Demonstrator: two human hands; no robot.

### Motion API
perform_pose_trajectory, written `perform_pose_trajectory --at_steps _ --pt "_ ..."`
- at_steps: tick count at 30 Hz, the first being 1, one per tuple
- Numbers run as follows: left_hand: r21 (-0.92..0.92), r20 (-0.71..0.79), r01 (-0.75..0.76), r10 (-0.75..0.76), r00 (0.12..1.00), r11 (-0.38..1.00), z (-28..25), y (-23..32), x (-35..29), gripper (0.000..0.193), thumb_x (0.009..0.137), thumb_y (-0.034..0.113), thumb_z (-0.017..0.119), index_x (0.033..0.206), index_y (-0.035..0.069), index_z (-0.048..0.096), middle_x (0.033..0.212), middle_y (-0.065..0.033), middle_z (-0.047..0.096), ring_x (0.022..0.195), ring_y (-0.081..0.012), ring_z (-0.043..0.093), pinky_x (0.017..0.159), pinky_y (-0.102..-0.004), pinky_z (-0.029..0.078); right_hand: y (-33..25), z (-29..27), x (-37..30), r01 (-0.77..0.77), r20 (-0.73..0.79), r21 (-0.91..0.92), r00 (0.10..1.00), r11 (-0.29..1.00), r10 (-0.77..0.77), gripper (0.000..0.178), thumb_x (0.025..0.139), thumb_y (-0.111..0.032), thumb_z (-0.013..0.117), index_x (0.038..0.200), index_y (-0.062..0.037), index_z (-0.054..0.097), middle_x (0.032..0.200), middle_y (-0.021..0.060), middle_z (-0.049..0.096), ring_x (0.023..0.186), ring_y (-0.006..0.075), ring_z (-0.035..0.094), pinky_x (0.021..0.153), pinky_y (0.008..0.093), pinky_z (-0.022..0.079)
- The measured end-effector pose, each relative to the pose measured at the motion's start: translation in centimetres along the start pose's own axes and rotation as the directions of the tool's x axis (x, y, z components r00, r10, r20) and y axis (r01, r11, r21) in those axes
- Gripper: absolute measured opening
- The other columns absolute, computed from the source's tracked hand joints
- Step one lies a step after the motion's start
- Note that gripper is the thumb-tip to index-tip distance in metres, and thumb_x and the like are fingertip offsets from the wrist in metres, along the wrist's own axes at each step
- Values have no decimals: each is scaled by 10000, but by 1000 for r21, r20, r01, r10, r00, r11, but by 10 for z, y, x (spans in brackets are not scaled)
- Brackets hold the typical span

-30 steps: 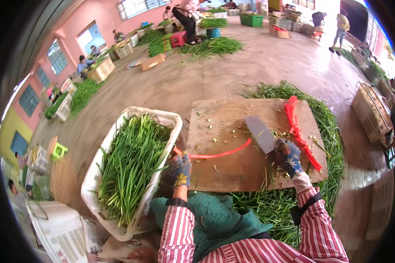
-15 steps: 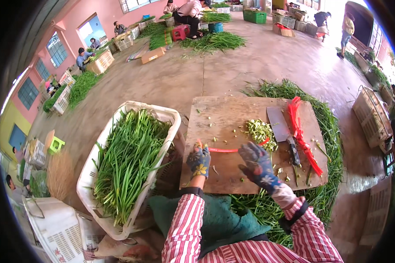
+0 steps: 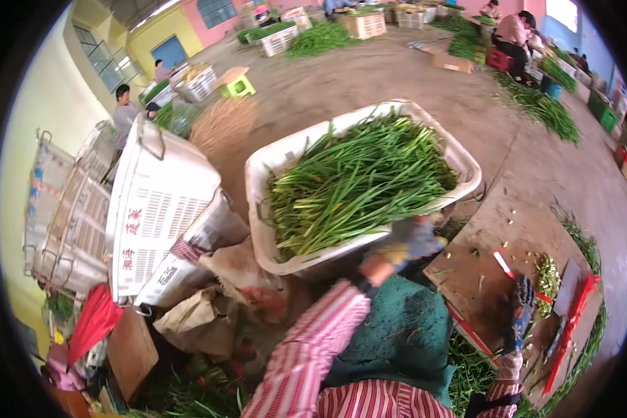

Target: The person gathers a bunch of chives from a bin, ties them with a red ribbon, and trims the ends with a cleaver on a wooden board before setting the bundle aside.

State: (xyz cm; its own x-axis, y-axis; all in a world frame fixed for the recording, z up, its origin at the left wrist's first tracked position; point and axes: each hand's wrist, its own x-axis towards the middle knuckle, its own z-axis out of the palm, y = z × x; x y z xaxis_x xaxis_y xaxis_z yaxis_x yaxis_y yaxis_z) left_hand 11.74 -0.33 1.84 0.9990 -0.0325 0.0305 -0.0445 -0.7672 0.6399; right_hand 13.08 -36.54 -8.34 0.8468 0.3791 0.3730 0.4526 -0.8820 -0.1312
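My left hand (image 3: pixel 412 240), in a patterned glove, is at the near right rim of a white plastic crate (image 3: pixel 306 262) full of chives (image 3: pixel 362 177). Motion smears its fingers. On the wooden board (image 3: pixel 477 237) at the right lies my right hand (image 3: pixel 519 313), also gloved, its fingers stretched out. A thin red-and-white strip (image 3: pixel 503 265) lies beside and partly behind those fingers. Just right of them are a heap of chopped pale stems (image 3: pixel 548 284), a cleaver (image 3: pixel 568 282) and a bundle of red strips (image 3: pixel 575 317).
Stacked white crates (image 3: pixel 157 209) stand at the left, with brown sacks (image 3: pixel 202 320) in front. A green cloth (image 3: pixel 397 334) covers my lap. Loose greens (image 3: pixel 470 376) surround the board. Farther off are a green stool (image 3: pixel 238 85) and people seated among crates and piles of greens.
The view has swung left, bringing the stacked crates closer to the middle. My left hand has gone from the strip on the board to the crate's rim. My right hand stays over the board.
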Motion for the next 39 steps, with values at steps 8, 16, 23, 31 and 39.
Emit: perform_pose_trajectory --at_steps 8,16,23,31,39 --pt "290 -366 486 -373 853 825 -84 -160 -160 520 655 407 657 1086 129 576 1068 -128 592 1000 -298 545 845 -386 429 -24 -22 12 -18 -81 285 996 958 43 539 786 -179 585 1272 -27 407 1304 161 411 1213 321 372 1018 378 280" --pt "537 -408 457 -256 876 709 -49 -204 -155 588 634 464 662 1085 97 574 1161 -144 516 1024 -315 510 894 -474 347 -10 -1 18 -57 -217 50 974 997 67 470 824 -83 556 1269 -29 415 1292 141 435 1208 269 393 1004 332 285" --pt "585 -385 366 -149 911 724 -28 -214 -163 521 674 386 653 1058 45 564 1068 -187 545 939 -344 534 839 -494 388 -70 -49 56 115 -264 31 959 993 -103 412 792 -46 581 1194 -28 492 1266 130 463 1216 266 385 1012 376 279" --pt "594 -519 333 34 854 732 -42 -190 -157 174 669 229 615 671 81 523 573 -62 524 647 -300 539 590 -447 389 -325 -17 137 618 -87 446 750 647 -656 550 702 -196 612 1225 -146 450 1268 103 448 1220 305 360 1004 429 300" --pt "238 -559 190 -26 829 953 -63 -163 -163 512 687 395 661 1054 58 547 962 -133 583 878 -316 569 795 -404 441 -381 141 137 -552 319 236 821 -800 -473 541 877 -86 433 1352 -189 193 1259 125 418 1123 319 442 935 476 380"
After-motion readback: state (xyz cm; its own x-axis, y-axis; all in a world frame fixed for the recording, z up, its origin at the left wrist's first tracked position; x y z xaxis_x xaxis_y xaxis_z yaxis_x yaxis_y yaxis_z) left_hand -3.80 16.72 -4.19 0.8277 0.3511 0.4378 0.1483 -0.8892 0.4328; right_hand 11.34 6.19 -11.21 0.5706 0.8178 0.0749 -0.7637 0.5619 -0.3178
